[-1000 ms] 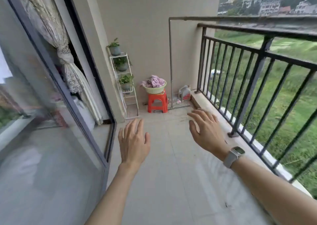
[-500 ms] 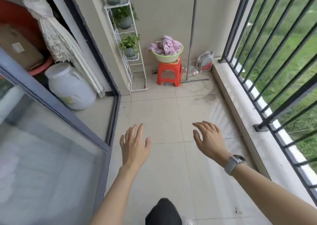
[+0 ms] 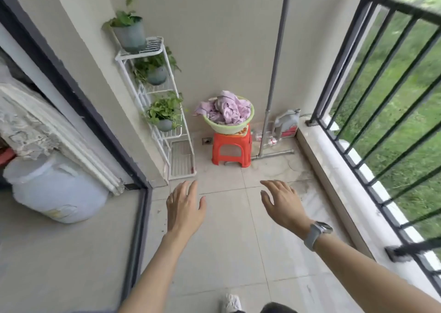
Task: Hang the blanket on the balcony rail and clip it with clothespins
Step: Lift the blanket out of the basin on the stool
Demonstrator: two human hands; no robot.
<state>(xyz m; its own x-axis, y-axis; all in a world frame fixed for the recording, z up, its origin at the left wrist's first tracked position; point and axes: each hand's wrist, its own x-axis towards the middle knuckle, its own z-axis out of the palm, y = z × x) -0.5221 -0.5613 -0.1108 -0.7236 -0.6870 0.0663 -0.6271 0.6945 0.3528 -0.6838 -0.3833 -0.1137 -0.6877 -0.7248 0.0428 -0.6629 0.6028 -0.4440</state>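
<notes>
A crumpled pink-lilac blanket point(image 3: 228, 108) lies heaped in a pale green basin point(image 3: 229, 128) on an orange plastic stool point(image 3: 231, 149) at the far end of the balcony. The black metal balcony rail point(image 3: 386, 74) runs along the right side. My left hand point(image 3: 185, 209) and my right hand point(image 3: 282, 203) are stretched forward over the floor tiles, fingers relaxed and spread, holding nothing. Both hands are well short of the stool. No clothespins are in view. A grey watch sits on my right wrist.
A white wire plant stand point(image 3: 164, 112) with three potted plants leans against the wall left of the stool. A grey pipe point(image 3: 274, 74) and a jug point(image 3: 286, 123) stand in the far right corner. A sliding door frame point(image 3: 140, 229) and a large white container point(image 3: 52, 191) are at the left.
The view has advanced along the balcony and tilted down, so the stool and basin appear larger and closer. Both hands stay open and extended in front.
</notes>
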